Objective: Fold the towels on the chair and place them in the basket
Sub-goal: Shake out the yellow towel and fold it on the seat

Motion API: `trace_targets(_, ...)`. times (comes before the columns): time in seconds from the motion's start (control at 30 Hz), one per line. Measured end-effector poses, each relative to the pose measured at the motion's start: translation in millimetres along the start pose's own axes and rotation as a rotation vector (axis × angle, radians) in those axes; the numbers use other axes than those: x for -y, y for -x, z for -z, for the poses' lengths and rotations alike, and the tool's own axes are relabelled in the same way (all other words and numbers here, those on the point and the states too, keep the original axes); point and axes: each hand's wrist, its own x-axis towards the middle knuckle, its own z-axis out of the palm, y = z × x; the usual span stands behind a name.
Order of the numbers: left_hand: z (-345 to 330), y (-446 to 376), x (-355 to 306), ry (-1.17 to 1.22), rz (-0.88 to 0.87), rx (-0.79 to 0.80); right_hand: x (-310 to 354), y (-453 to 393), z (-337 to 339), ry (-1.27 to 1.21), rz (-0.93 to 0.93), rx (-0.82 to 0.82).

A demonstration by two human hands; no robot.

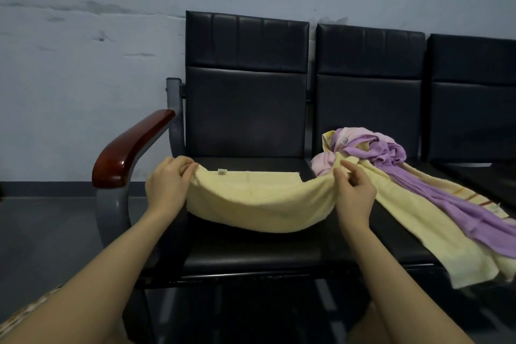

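From the head camera, the only view here, a yellow towel (259, 204) lies across the seat of the leftmost chair (245, 109) in a row of black chairs, its near long edge lifted and sagging in the middle between two hands. The left hand (167, 184) pinches the towel's left end, fingers curled over the edge near the wooden armrest (131, 148). The right hand (354, 193) pinches the right end, thumb and forefinger closed on the cloth while the other fingers spread loosely.

On the next seat to the right sits a heap of unfolded towels (371, 148): purple, pink and another yellow one, which trails toward the near edge of that seat and hangs partly over it. No basket shows in this view.

The likeliest trouble is at the right hand, which works just beside the heap and seems to touch it. A pull from there could catch the second yellow towel and drag the pile along or off the seat. The sag in the middle could also let the fold land crooked, edges unmatched. The light pinch on the right may slip if the cloth is tugged taut.
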Motion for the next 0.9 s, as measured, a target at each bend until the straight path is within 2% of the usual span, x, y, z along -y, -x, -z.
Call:
trace_targets(0.2, 13.2, -20.9, -17.9, 0.374, 0.209, -0.078, 21.8, -13.9, -2.9, -0.121, -0.017, -0.061)
trace_targets(0.37, 31.5, -40.5, -42.2, 0.543, 0.251, -0.176, 45.6, -26.3, -4.5, -0.16, 0.045, -0.08)
trace_targets(0.5, 40.1, -65.4, -61.5, 0.733, 0.38, -0.163, 61.4, -40.0, -7.6, -0.104, 0.106, -0.069)
trace_targets(0.67, 39.0, -82.6, -65.6, 0.554, 0.284, 0.027, 60.8, -55.4, -5.4, 0.167, 0.217, -0.016)
trace_targets(0.77, 29.4, -86.8, -52.4, 0.319, 0.173, 0.009, 46.2, -64.1, -3.9, 0.273, 0.249, -0.017)
trace_targets(0.9, 14.9, -77.5, -36.1, 0.152, 0.12, -0.023, 30.8, -63.7, -3.4, 0.391, 0.213, -0.04)
